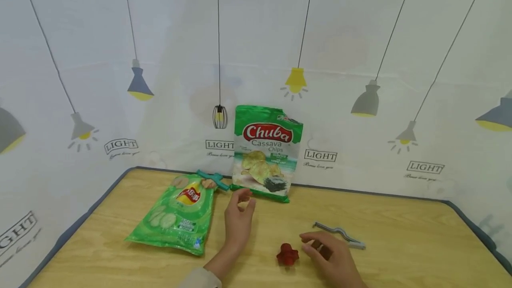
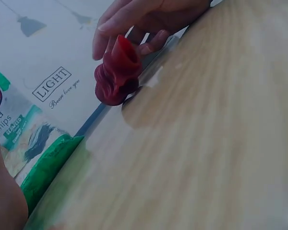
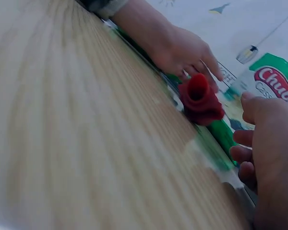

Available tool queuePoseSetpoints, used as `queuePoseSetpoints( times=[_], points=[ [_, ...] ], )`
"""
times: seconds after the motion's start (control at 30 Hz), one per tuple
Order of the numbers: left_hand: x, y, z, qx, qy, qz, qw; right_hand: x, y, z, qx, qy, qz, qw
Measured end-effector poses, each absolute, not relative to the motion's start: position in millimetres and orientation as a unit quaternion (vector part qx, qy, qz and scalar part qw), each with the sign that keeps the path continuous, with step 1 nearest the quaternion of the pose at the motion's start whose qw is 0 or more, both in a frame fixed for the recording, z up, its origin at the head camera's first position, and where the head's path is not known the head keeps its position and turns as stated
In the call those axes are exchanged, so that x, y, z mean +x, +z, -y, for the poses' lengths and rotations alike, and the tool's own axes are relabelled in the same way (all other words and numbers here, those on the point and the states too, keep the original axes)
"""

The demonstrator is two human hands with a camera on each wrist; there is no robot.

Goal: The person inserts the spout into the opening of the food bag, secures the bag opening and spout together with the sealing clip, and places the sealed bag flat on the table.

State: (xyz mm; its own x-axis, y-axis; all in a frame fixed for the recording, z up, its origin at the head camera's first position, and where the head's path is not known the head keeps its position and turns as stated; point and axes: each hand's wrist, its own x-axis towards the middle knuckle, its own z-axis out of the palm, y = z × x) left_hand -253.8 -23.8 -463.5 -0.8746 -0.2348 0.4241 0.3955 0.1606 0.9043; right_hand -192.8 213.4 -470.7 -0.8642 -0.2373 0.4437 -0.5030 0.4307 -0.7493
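My left hand (image 1: 238,226) is above the wooden table with fingers loosely bent, holding nothing. It lies between a green potato chip bag (image 1: 176,217) and a small dark red, lobed piece (image 1: 287,255) with a hollow round end, whose kind I cannot tell. To the right of that red piece is my right hand (image 1: 334,254), fingers relaxed and curved, nothing in them. Just beyond the right hand rests a grey, long, thin clip-like tool (image 1: 340,234). In the right wrist view the red piece (image 3: 201,100) stands between both hands, touched by neither as far as shown.
A green and white cassava chip bag (image 1: 267,154) leans upright against the printed backdrop (image 1: 360,34) at the table's back. Touching the potato chip bag's top is a teal clip (image 1: 214,179). A dark edge borders the wooden table (image 1: 420,243).
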Motion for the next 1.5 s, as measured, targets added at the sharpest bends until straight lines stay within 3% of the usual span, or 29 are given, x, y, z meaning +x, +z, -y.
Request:
queuePoseSetpoints(
  times=[0.23, 0.4, 0.73, 0.93, 1.27, 1.5],
  points=[
    [-277.7, -465.2, 28.0, -0.044, -0.577, 0.750, 0.320, -199.6, -477.8, -196.6, 0.304, 0.471, 0.818, 0.130],
    [-298.2, -458.6, 42.2, -0.040, -0.548, 0.765, 0.337, -201.7, -477.4, -195.0, 0.331, 0.465, 0.812, 0.116],
    [-316.6, -456.4, 57.0, -0.112, -0.531, 0.820, 0.184, -204.9, -474.7, -196.6, 0.345, 0.441, 0.825, 0.078],
    [-315.7, -459.3, 54.9, -0.093, -0.538, 0.827, 0.137, -206.1, -475.7, -196.5, 0.398, 0.467, 0.788, 0.059],
    [-316.1, -469.7, 57.6, -0.084, -0.538, 0.821, 0.173, -204.1, -474.4, -197.5, 0.391, 0.506, 0.769, 0.001],
    [-314.2, -469.6, 59.3, -0.091, -0.546, 0.813, 0.179, -205.6, -473.9, -199.5, 0.408, 0.494, 0.767, 0.025]
  ],
)
